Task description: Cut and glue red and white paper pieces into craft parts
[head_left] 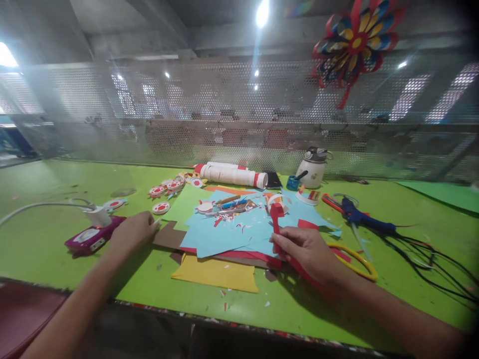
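Note:
My right hand [305,249] is closed on a red paper strip [277,219] that curls up from my fingers over a pile of coloured paper sheets [232,234] in blue, red, yellow and brown. My left hand [133,230] rests at the left edge of that pile, fingers curled down on the brown sheet's corner [164,235], with a purple device [92,238] just to its left. Paper scraps lie scattered on the blue sheet.
Yellow-handled scissors [359,262] lie right of my right hand, a blue glue gun [364,218] with black cables beyond. Round red-and-white paper pieces [161,190], a white-red roll [232,175], a white pot [312,169] and a paper flower [354,42] on the mesh wall stand behind.

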`<state>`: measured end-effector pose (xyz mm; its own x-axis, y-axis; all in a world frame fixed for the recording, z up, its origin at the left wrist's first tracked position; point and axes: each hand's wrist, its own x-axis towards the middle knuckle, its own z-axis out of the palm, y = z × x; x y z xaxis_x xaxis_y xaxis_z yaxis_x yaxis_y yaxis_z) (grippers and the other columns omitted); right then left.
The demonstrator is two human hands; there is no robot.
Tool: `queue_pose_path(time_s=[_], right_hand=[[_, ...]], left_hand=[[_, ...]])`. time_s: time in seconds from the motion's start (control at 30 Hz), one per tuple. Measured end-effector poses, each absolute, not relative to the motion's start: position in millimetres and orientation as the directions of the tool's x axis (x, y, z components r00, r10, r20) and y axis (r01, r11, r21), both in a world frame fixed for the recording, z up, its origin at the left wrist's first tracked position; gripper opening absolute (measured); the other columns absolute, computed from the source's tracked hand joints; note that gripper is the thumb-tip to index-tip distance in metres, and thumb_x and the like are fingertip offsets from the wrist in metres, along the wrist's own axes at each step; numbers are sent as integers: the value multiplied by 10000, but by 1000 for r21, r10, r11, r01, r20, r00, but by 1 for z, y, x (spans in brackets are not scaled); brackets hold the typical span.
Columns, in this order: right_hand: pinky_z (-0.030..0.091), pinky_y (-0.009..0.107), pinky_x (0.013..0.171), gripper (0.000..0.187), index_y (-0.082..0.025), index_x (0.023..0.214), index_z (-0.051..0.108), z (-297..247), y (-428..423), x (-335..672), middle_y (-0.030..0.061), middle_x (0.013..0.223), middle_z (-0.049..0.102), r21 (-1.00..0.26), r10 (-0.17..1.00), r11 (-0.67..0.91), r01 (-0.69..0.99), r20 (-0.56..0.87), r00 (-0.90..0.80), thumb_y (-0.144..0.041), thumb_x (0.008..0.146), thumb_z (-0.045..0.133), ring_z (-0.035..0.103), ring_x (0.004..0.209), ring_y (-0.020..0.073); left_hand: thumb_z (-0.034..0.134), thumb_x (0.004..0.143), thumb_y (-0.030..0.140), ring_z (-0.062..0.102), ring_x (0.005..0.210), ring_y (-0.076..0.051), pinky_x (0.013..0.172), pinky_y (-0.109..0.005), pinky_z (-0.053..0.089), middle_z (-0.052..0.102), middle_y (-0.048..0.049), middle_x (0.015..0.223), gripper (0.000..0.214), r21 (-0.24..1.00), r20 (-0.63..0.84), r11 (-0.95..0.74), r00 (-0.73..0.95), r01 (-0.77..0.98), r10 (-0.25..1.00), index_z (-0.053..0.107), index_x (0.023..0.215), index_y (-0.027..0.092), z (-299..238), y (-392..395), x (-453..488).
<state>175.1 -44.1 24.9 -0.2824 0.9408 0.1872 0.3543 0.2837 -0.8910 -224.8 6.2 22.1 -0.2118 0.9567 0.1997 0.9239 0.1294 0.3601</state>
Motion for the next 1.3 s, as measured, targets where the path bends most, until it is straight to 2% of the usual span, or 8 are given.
queue_pose_path(time_s=[0.1, 0.2, 0.27, 0.33, 0.47, 0.6, 0.93, 1.3], right_hand=[[374, 269, 551, 354, -149, 680, 628, 22, -41, 176, 1, 617, 554, -892, 940, 283, 353, 185, -287, -417, 901, 562, 473, 572, 116], [386, 258, 551, 355, -153, 672, 617, 22, -39, 176, -5, 609, 563, -904, 937, 284, 319, 190, -295, -414, 905, 556, 478, 556, 107], [405, 255, 554, 357, -156, 668, 616, 26, -40, 175, -1, 617, 584, -910, 938, 287, 298, 204, -280, -418, 903, 554, 498, 552, 107], [425, 254, 561, 354, -158, 668, 626, 31, -41, 174, 5, 625, 603, -916, 940, 295, 271, 228, -255, -429, 888, 568, 521, 552, 112], [438, 250, 559, 364, -161, 651, 638, 38, -43, 173, 2, 601, 613, -943, 948, 282, 177, 246, -201, -470, 842, 614, 531, 542, 114], [429, 244, 525, 410, -152, 665, 635, 34, -40, 172, 2, 580, 619, -965, 963, 221, 142, 192, -189, -530, 821, 617, 517, 501, 102], [322, 190, 366, 451, -151, 639, 583, 26, -40, 168, -17, 476, 567, -999, 968, -23, 48, -34, -248, -571, 793, 641, 446, 360, 61], [268, 196, 366, 499, -134, 586, 602, 22, -36, 168, 1, 458, 560, -994, 970, -13, 113, -39, -238, -583, 800, 627, 404, 358, 52]], left_hand=[[543, 791, 458, 603, 703, -313, 591, -349, 373, 657, -133, 709, 287, 372, 318, 138, -265, 918, 910, 585, 670, 201, 41, 0, -222], [646, 730, 490, 612, 628, -226, 588, -317, 429, 701, -67, 752, 300, 716, 290, 14, -315, 698, 904, 670, 793, 198, 64, -6, -195], [736, 653, 477, 596, 619, -190, 590, -291, 453, 690, -49, 703, 317, 863, 264, -132, -212, 488, 941, 698, 755, 180, 74, -6, -161], [755, 649, 436, 551, 578, -149, 564, -268, 435, 682, -46, 678, 288, 918, 222, -201, -22, 341, 975, 714, 720, 160, 78, -4, -119], [748, 682, 371, 418, 485, -91, 480, -237, 316, 586, -1, 554, 254, 965, 113, -167, 253, 203, 961, 730, 745, 125, 72, 8, -47], [772, 661, 315, 448, 519, -92, 516, -231, 336, 605, 3, 579, 286, 992, 78, -108, 354, 66, 932, 716, 855, 113, 60, 20, -15], [820, 639, 286, 524, 582, -96, 586, -226, 414, 663, -6, 654, 223, 993, 11, 30, 335, -117, 942, 731, 803, 164, 30, 18, 1], [771, 695, 260, 586, 685, -107, 678, -210, 496, 683, -2, 766, 112, 959, -82, 183, 411, -214, 908, 724, 767, 188, 30, 1, 7]])
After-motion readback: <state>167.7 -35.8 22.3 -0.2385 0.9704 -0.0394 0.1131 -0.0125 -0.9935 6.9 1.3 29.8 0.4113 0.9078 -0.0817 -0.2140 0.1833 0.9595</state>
